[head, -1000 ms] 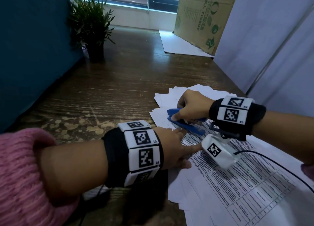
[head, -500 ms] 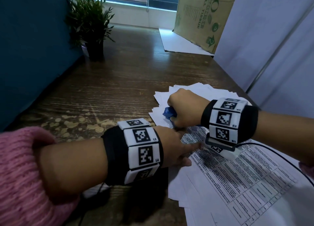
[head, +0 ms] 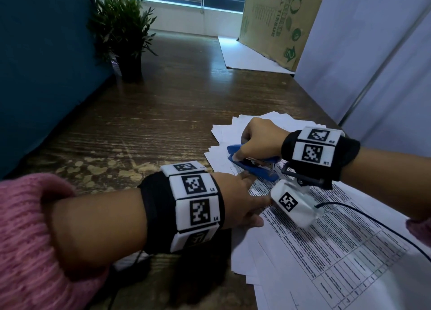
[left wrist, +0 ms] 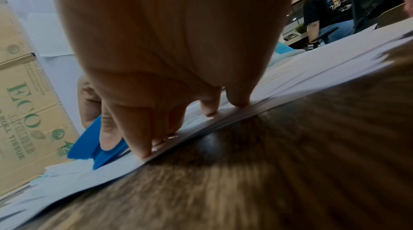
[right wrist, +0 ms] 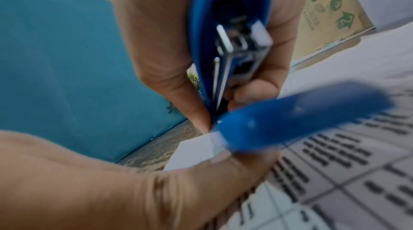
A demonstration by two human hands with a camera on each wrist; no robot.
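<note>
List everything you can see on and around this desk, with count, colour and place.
blue plastic stapler: one, blue, held over the top sheet's far corner
white printed paper sheets: loose stack, count unclear, white, near right
dark wooden table: one, brown, under everything
green potted plant: one, green, far left
teal partition panel: one, teal, left side
brown cardboard box: one, brown, far end
black-and-white marker wristbands: two, one per wrist
pink knitted sleeve: one plainly seen, pink, left forearm
left hand: one, fingers flat on the papers
right hand: one, grips the stapler
</note>
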